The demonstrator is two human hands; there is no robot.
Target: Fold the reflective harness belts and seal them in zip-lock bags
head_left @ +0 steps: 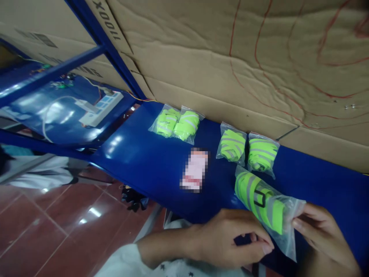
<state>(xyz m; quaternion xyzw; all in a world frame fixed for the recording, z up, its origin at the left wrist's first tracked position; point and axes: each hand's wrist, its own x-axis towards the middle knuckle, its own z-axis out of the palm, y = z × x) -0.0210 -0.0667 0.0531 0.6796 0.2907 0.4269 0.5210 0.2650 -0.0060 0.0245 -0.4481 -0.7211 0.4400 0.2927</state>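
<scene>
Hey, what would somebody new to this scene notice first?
Probably the clear bag of neon yellow-green striped material at lower right, its end pinched by the right hand. Four similar bags stand out beyond it, in two pairs on the blue table near the cardboard. Curved red lines mark that cardboard at upper right.

Soft, dimmish indoor light. White glare on blue bench (138, 156) and floor tiles (43, 234). Right hand (324, 231) slightly blurred. Small rectangle (195, 170) pixelated.

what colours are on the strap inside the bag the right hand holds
The strap is bright yellow-green with grey stripes, best seen in the head view.
</scene>
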